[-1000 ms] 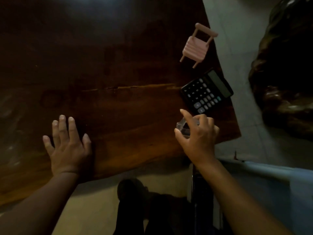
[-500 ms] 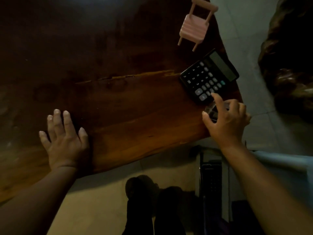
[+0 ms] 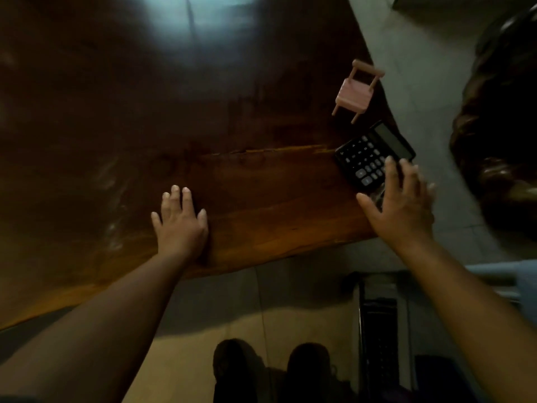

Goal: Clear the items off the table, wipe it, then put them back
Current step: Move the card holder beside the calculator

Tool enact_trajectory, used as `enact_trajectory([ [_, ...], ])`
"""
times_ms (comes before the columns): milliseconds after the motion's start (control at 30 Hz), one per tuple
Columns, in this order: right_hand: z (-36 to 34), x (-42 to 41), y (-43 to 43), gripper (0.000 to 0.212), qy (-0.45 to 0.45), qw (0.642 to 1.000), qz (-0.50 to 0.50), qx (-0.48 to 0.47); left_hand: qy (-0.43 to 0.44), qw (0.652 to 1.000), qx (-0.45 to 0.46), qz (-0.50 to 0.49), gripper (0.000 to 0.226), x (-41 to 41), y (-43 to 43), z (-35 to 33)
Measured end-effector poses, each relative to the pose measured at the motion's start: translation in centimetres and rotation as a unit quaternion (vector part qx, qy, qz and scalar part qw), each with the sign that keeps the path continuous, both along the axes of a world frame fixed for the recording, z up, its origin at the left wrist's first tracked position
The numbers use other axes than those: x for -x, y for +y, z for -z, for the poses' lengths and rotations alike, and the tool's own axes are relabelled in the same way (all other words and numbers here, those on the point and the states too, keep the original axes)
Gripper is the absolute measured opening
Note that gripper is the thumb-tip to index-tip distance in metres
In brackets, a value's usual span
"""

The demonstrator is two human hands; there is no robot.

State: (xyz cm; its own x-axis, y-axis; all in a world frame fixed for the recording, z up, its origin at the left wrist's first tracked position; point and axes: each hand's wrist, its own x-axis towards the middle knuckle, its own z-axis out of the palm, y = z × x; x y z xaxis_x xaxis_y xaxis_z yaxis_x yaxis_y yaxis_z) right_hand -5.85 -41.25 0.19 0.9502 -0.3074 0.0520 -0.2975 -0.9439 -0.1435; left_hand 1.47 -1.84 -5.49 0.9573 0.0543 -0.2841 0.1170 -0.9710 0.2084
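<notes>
Dark wooden tabletop (image 3: 261,199), glare at its far edge. Pink miniature chair (image 3: 355,93) upright near the right edge; black calculator (image 3: 369,157) just nearer you, by the near right corner. Your right hand (image 3: 402,205) hovers fingers spread, fingertips over the calculator's near end, a small clear object (image 3: 379,196) (blurred, unidentifiable) under the palm; grip unclear. Your left hand (image 3: 180,225) lies flat, open, empty at the near edge, well apart from both.

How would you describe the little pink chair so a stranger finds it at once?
Start at the dark wooden table and follow its right edge. Just beyond the black calculator stands the pink toy chair, the only pale pink thing there.
</notes>
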Motion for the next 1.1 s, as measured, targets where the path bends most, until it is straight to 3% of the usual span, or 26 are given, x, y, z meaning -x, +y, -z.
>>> enact_trajectory([
  [67,-1.7,-0.5,3.5,0.077,-0.004,0.998,-0.033,-0.044,0.095,0.995,0.028,-0.008,0.070,-2.1,0.6,-3.1],
  [133,-3.9,-0.4,7.5,0.067,0.023,0.992,-0.075,-0.101,0.120,0.990,0.070,-0.021,0.071,-2.3,1.6,-7.5],
  [200,-6.4,-0.1,10.9,0.058,0.050,0.985,-0.097,-0.131,0.036,0.997,0.060,0.019,0.057,-0.2,2.3,-12.0],
  [300,-10.3,0.8,14.8,0.055,0.071,0.978,-0.129,-0.146,-0.062,0.992,0.071,0.081,0.019,5.0,3.4,-16.1],
  [467,-16.9,2.9,19.1,0.055,0.075,0.971,-0.199,-0.111,-0.102,0.989,0.056,0.090,0.009,11.5,5.7,-21.6],
  [567,-19.7,4.5,20.7,0.052,0.046,0.968,-0.213,-0.122,-0.130,0.985,0.068,0.093,0.008,13.3,7.1,-23.5],
  [733,-20.4,6.7,22.1,0.055,0.022,0.969,-0.207,-0.135,-0.153,0.980,0.064,0.112,0.029,14.0,7.9,-24.6],
  [967,-19.9,8.3,20.8,0.057,0.006,0.970,-0.176,-0.168,-0.167,0.966,0.089,0.174,0.015,14.2,5.8,-23.9],
  [1100,-21.0,10.2,17.4,0.054,-0.021,0.977,-0.107,-0.185,-0.183,0.952,0.105,0.221,0.011,12.2,2.5,-24.7],
])
